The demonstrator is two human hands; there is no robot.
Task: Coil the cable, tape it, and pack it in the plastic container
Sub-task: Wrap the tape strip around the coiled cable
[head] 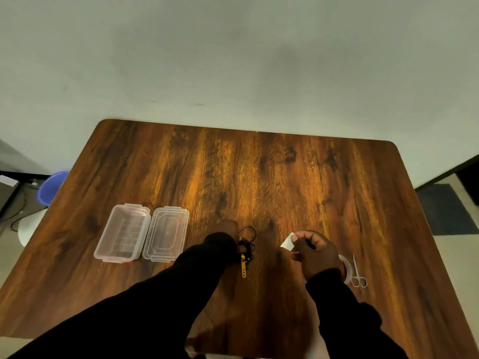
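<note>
A wooden table [285, 177] with a dark grain fills most of the view, its far edge against a pale wall. Beyond its left edge, a blue bin [50, 186] stands on the floor, partly cut off by the tabletop.

On the left part of the table lies the clear plastic container [121, 233], open and with no cable in it; only a ribbed pattern shows through its base, and there is a trace of red at its far and near rims that cannot be made out. Its clear lid [166, 234] lies flat just beside it on the right, touching or nearly touching.

Two black sleeves reach in from the bottom edge. The left hand [226, 230] is blurred and mostly hidden by its sleeve; it presses against the black cable [247, 244], which sits bunched in loose loops at the table's middle, but whether the fingers close on it cannot be told. A yellow strap [243, 266] sticks out from the bundle toward the person.

The right hand [312, 251] pinches a small piece of tape [288, 242] between thumb and fingers, held up near the cable. Behind its wrist a tape roll [347, 268] is half hidden, and small scissors [357, 275] lie just right of it.
</note>
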